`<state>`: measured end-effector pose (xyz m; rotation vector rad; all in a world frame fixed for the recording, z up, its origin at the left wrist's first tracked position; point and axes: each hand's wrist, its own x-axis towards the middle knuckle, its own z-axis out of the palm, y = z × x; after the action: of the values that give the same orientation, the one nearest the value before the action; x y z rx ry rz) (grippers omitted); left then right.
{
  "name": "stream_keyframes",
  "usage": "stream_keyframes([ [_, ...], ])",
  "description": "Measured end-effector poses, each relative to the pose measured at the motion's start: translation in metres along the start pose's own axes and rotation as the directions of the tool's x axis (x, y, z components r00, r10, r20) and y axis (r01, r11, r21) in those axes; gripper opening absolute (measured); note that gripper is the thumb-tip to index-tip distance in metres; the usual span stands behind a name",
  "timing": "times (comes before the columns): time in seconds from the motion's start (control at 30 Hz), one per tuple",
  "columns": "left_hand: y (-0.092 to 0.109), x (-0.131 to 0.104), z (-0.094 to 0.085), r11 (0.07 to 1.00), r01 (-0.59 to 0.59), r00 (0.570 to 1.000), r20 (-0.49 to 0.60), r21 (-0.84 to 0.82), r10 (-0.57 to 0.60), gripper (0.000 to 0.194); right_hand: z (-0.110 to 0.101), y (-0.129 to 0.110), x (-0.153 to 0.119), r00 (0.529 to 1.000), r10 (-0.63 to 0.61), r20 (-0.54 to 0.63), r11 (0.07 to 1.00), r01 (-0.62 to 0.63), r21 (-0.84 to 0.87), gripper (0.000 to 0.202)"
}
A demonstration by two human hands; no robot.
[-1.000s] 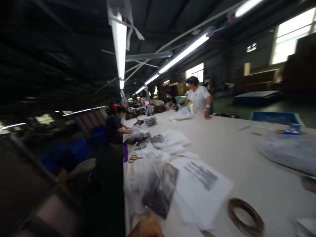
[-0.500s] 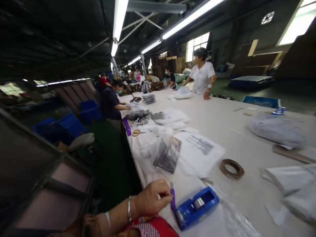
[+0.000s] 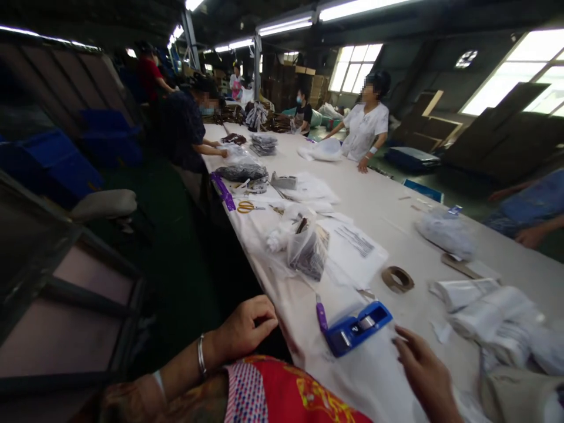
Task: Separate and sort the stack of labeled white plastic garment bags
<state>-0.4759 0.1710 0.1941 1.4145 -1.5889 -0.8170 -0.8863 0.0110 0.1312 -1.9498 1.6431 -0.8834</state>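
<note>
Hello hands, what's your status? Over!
Left hand curled by table. Right hand open beside blue tape dispenser. Purple-handled cutter at its other end.

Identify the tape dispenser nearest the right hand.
Blue tape dispenser, beside the purple-handled cutter; the grey dispenser lies much farther from the right hand.

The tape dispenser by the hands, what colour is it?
The tape dispenser is blue, best seen in the head view.

- tape dispenser (image 3: 358,329): glossy blue plastic
- bangle (image 3: 201,354): shiny metal, smooth
- red apron (image 3: 291,385): cloth, printed
- bag (image 3: 308,251): thin clear plastic, wrinkled
- worktop (image 3: 374,205): smooth, pale, mostly matt
</note>
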Motion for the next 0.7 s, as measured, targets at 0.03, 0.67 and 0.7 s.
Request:
stream_keyframes([
  [0.03,-0.003,-0.01,-0.011,1.0,0.01,1.0,-0.008,0.011,-0.01,0.02,0.027,-0.019,-0.011,0.998,0.0,0.059,0.998,-0.004,0.066,0.044],
  [0.67,-0.113,-0.097,-0.12,0.989,0.086,0.986,-0.151,0.123,-0.067,0.018,0.193,-0.203,0.025,0.898,-0.321,0.3,0.947,0.312,0.081,0.052],
  [0.7,-0.117,-0.093,-0.124,0.985,0.093,0.985,-0.16,0.145,-0.07,0.019,0.198,-0.205,0.043,0.895,-0.332,0.299,0.942,0.333,0.048,0.058],
])
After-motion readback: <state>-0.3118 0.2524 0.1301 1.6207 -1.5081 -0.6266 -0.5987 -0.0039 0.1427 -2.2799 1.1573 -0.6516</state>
